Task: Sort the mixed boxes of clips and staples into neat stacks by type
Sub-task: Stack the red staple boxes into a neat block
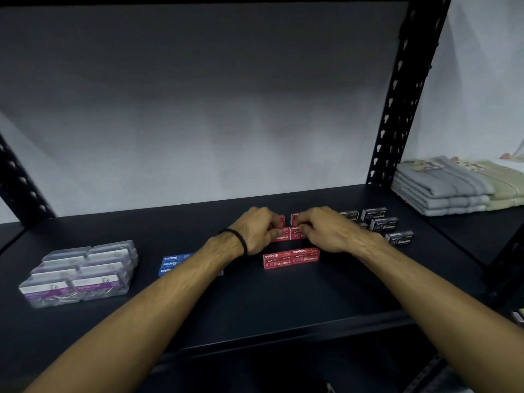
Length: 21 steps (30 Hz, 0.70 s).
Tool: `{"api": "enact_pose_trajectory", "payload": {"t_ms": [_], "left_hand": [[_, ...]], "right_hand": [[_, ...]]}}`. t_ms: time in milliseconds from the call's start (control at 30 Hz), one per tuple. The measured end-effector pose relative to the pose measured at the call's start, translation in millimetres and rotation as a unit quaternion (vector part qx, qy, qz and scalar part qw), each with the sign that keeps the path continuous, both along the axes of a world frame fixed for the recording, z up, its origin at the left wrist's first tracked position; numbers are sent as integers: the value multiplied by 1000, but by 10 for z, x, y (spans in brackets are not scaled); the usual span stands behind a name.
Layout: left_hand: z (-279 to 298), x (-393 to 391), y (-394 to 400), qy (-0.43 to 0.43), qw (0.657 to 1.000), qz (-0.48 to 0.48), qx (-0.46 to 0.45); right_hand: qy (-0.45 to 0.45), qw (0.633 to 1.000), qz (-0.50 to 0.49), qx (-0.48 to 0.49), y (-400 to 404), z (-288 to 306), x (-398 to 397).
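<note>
On the dark shelf [283, 302], the left hand [256, 229] and right hand [326, 231] each curl their fingers around red staple boxes [283, 235] at centre. Clear clip boxes [82, 273] sit far left, black staple boxes [382, 224] right.

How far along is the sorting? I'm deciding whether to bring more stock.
Mostly grouped. Done: the clear plastic paper-clip boxes are stacked at left, and the blue staple boxes sit together. In hand: the left hand and right hand are gripping red staple boxes mid-shelf. Left: the black staple boxes at right lie spread apart, unstacked.
</note>
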State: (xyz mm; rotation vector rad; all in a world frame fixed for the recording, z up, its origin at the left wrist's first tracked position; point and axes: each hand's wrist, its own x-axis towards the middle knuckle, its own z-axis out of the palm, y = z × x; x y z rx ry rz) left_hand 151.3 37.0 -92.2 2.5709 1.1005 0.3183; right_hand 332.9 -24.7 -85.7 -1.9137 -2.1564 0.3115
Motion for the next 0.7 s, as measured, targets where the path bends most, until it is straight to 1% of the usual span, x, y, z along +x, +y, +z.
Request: {"api": "enact_pose_trajectory", "payload": {"t_ms": [267, 467, 700], "left_hand": [[23, -46, -11, -13, 999, 0, -41], [63, -126, -79, -25, 996, -7, -82], [45, -166, -160, -40, 994, -2, -103]], "right_hand": [[37, 999, 3, -10, 3, -57, -2], [42, 999, 8, -23, -56, -44, -23], [60, 997, 6, -40, -178, -14, -55]]}}
